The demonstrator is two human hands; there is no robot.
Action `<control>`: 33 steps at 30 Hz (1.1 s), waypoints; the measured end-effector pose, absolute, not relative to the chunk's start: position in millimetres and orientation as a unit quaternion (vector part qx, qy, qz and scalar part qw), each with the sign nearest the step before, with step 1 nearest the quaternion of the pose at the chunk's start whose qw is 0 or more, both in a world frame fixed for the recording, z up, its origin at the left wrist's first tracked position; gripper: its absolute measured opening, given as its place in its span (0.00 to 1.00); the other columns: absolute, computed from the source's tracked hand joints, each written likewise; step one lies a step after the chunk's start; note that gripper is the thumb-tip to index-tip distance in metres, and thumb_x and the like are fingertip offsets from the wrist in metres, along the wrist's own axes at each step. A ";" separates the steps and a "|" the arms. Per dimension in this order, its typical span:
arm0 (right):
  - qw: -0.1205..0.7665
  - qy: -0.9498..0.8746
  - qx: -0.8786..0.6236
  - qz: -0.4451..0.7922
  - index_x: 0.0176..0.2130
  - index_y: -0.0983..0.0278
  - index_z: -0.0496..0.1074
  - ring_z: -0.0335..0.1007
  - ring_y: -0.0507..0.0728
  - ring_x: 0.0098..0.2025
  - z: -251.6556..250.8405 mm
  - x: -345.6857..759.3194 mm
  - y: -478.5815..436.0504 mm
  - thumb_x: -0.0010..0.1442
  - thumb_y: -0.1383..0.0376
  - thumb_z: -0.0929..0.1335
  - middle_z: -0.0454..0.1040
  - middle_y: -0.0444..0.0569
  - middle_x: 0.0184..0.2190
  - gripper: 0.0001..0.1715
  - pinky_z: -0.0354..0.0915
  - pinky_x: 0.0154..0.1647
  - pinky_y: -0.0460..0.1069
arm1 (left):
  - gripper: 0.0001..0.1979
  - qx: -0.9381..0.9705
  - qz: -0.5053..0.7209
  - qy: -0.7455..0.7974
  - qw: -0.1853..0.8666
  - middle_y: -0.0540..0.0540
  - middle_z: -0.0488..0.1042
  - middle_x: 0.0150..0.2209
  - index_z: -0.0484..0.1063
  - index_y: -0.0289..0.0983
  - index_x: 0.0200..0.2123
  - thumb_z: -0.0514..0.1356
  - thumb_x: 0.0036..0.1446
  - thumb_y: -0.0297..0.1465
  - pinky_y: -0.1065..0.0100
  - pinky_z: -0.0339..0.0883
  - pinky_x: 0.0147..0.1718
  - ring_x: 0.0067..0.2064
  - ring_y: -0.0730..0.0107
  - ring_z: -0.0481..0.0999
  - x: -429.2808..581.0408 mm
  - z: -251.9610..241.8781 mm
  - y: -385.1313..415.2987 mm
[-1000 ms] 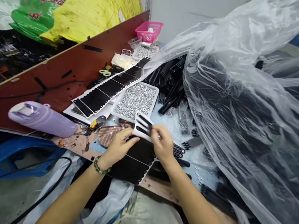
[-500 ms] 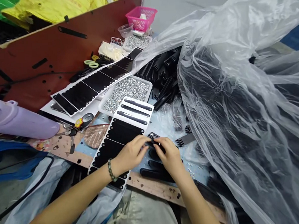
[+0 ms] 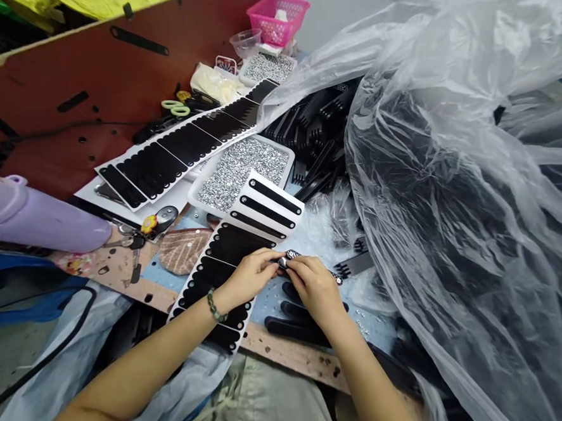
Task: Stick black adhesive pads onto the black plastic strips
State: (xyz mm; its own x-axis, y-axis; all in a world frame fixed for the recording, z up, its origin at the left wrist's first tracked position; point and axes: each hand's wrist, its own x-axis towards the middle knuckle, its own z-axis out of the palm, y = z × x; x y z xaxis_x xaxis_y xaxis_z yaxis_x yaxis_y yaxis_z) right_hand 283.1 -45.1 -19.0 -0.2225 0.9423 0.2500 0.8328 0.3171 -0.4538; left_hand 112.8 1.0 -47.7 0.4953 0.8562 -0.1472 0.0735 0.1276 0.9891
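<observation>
Hands nearly meeting over a blue work surface (image 3: 270, 297), I pinch a small dark piece (image 3: 283, 262), its top glinting, between the fingertips of my left hand (image 3: 251, 277) and right hand (image 3: 317, 288). My fingers hide most of it, so its full shape cannot be told. It sits just past the right edge of a white sheet of black strips (image 3: 238, 243), which passes beneath my left wrist, where I wear a beaded bracelet (image 3: 215, 305). Whether my left hand touches the sheet, I cannot tell. Long black pieces (image 3: 288, 327) lie beside and partly behind my right hand. Beyond the sheet's far end stands a white tray (image 3: 193, 198) heaped with small silvery parts (image 3: 240, 171). Clear plastic sheeting (image 3: 430, 163) billows to my right, next to piled black combs (image 3: 323, 116); a purple bottle (image 3: 38, 209) leans at far left, and a pink basket (image 3: 274, 30) stands at the back.
</observation>
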 end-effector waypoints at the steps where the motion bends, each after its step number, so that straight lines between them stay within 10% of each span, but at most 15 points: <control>1: 0.254 -0.775 -0.566 0.119 0.42 0.63 0.73 0.70 0.56 0.42 -19.1 284.2 -45.0 0.63 0.67 0.63 0.75 0.51 0.39 0.10 0.69 0.43 0.52 | 0.15 0.580 0.310 0.396 0.640 0.41 0.70 0.50 0.74 0.37 0.47 0.55 0.58 0.28 0.62 0.74 0.45 0.44 0.65 0.77 112.8 -48.5 1.0; 25: 0.204 -0.701 -0.671 0.129 0.43 0.61 0.69 0.70 0.58 0.39 -13.0 311.6 -67.3 0.62 0.63 0.65 0.72 0.51 0.37 0.08 0.68 0.39 0.53 | 0.09 0.591 0.310 0.435 0.604 0.45 0.70 0.41 0.73 0.35 0.38 0.57 0.58 0.33 0.67 0.75 0.35 0.34 0.70 0.77 117.0 -49.6 -2.0; 33: 0.259 -0.659 -0.668 0.229 0.33 0.61 0.70 0.70 0.55 0.35 -12.7 323.2 -66.6 0.61 0.66 0.63 0.73 0.46 0.31 0.07 0.66 0.37 0.49 | 0.13 0.665 0.289 0.371 0.580 0.43 0.73 0.47 0.76 0.39 0.44 0.53 0.61 0.32 0.64 0.73 0.44 0.48 0.63 0.74 112.9 -47.2 -2.9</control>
State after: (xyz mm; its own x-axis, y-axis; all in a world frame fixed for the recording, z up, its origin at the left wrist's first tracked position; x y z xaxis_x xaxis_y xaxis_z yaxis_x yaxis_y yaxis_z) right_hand 323.2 -66.6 -12.7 0.0263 0.9990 0.0354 0.7621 0.0029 -0.6475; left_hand 112.9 -2.9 -47.2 0.5579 0.8286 -0.0459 0.1576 -0.0515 0.9862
